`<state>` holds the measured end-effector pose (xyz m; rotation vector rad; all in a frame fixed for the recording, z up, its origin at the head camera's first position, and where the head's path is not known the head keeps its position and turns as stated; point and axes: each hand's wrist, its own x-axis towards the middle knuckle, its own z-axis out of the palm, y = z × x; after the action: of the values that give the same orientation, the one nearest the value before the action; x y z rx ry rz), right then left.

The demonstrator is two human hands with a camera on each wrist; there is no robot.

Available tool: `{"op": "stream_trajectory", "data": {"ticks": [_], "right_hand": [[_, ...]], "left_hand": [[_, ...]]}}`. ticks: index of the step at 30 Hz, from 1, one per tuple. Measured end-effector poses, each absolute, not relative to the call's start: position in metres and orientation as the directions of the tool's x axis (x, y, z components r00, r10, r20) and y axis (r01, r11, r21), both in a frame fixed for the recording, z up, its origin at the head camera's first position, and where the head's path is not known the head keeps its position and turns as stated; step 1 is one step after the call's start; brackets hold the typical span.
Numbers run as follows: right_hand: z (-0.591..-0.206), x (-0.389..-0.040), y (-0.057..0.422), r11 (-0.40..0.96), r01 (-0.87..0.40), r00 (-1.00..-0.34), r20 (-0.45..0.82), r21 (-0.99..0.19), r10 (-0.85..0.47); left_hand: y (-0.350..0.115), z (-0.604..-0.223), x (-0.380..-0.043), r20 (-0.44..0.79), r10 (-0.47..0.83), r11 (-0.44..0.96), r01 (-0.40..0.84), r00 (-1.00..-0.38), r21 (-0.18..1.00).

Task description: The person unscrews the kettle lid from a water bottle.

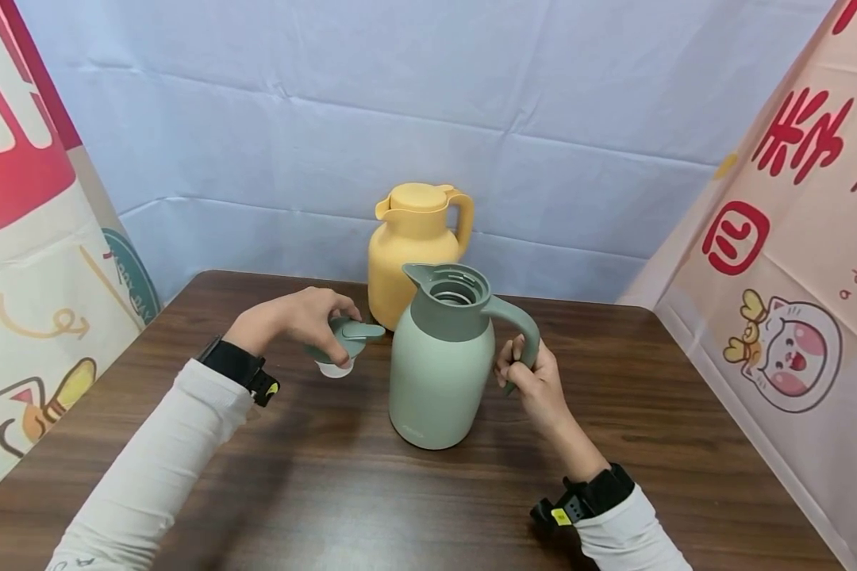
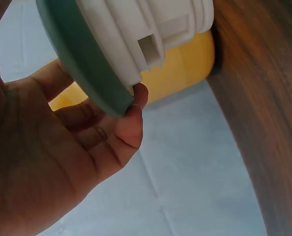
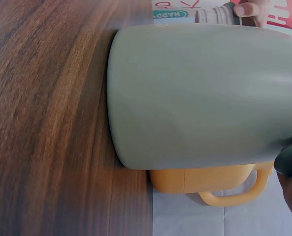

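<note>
A light green thermal jug (image 1: 439, 381) stands on the table with its mouth uncovered, showing a threaded neck. My right hand (image 1: 536, 381) grips the lower part of the jug's handle (image 1: 517, 317). To the left of the jug, my left hand (image 1: 307, 321) holds the jug's lid (image 1: 346, 337) above the table, fingers and thumb around its green rim. The white plug (image 2: 141, 29) of the lid, with a rectangular slot, shows in the left wrist view. The right wrist view shows the jug's body (image 3: 200, 98) close up.
Behind the green jug stands a yellow jug (image 1: 414, 246) with its lid on, partly hidden. The brown wooden table (image 1: 314, 484) ends at a pale blue cloth backdrop (image 1: 293, 159). Printed cloths (image 1: 778, 317) hang at both sides.
</note>
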<state>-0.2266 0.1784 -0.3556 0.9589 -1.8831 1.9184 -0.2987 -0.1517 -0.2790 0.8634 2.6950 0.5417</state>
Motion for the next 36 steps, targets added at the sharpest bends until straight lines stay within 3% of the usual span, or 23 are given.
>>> {"op": "stream_trajectory", "data": {"ticks": [17, 24, 31, 36], "right_hand": [[-0.356, -0.226, 0.177, -0.106, -0.638, -0.724, 0.641, -0.763, -0.253], [-0.354, -0.226, 0.177, -0.106, -0.632, -0.730, 0.636, -0.768, -0.249], [-0.353, -0.227, 0.178, -0.103, -0.635, -0.731, 0.639, -0.766, -0.239], [-0.353, -0.226, 0.179, -0.088, -0.643, -0.727, 0.642, -0.761, -0.244]], "left_hand": [[-0.150, -0.309, -0.299, -0.152, 0.620, 0.746, 0.518, -0.770, 0.420], [-0.147, -0.304, -0.297, -0.182, 0.591, 0.780, 0.500, -0.786, 0.377], [-0.143, -0.298, -0.293, -0.187, 0.617, 0.770, 0.537, -0.765, 0.346], [-0.146, -0.300, -0.289, -0.260, 0.609, 0.772, 0.484, -0.750, 0.413]]}}
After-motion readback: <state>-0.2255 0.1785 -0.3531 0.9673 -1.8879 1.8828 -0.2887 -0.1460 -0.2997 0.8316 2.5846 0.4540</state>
